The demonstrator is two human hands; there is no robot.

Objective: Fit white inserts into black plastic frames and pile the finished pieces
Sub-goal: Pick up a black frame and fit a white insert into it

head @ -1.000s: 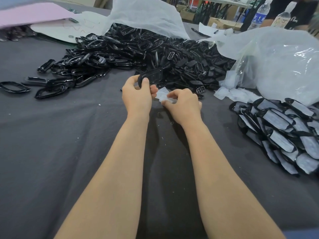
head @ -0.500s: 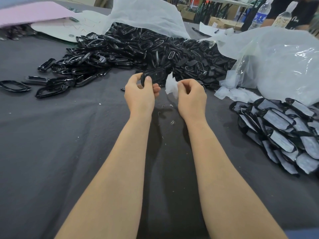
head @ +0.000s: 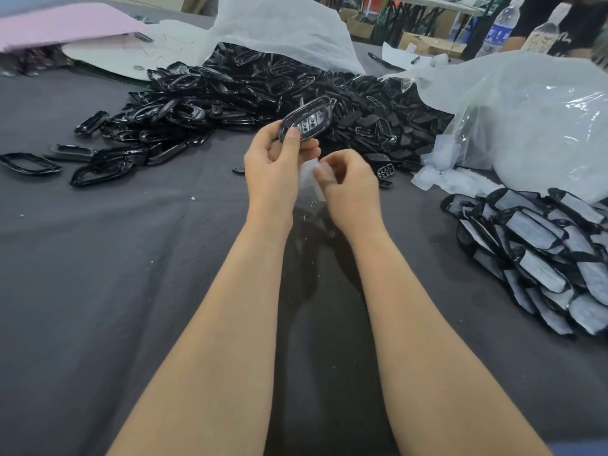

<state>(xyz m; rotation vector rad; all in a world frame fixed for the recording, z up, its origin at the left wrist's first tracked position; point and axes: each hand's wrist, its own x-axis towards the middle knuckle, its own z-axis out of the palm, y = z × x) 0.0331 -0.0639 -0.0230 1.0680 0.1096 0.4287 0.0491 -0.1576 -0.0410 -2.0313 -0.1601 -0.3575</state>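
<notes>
Black frame (head: 309, 121) in left hand (head: 269, 172), white insert (head: 307, 177) in right hand (head: 352, 189), apart

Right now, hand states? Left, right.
Left hand: closed, gripping a black frame.
Right hand: closed, pinching a white insert.

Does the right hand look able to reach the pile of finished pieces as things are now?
Probably yes. The pile of finished pieces lies on that hand's own side, with only bare dark cloth between them. The right hand is busy, though: it pinches a white insert.
</notes>
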